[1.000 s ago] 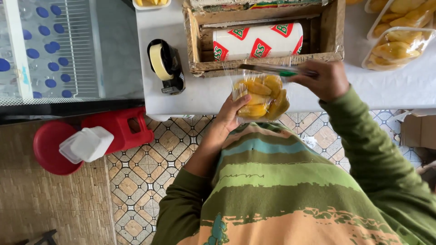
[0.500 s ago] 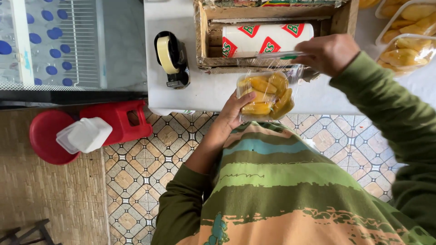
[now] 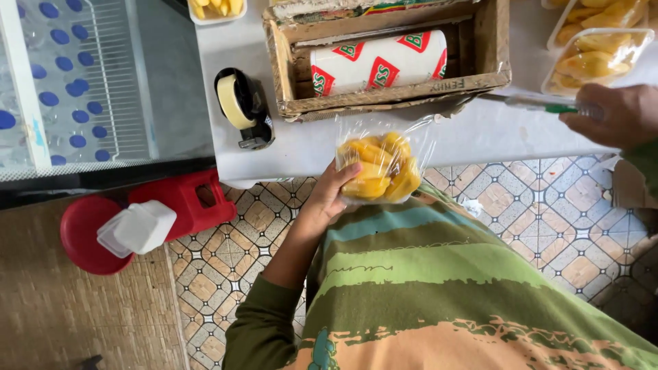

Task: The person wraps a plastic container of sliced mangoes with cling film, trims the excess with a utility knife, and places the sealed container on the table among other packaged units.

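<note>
1. A white table [image 3: 480, 137] spans the top of the view.
2. Patterned floor tiles [image 3: 548, 219] lie below its near edge.
3. A woven brown mat [image 3: 89, 315] covers the floor at lower left.

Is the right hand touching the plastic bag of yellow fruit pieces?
Apart. In the head view the right hand holds a green-tipped tool far to the side of the bag, with bare white table between them.

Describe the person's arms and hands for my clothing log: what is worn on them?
Both arms wear long olive-green sleeves, the left sleeve pushed up the forearm, the right sleeve reaching the wrist. The left hand and right hand are bare: no gloves, rings or watch visible.
</note>
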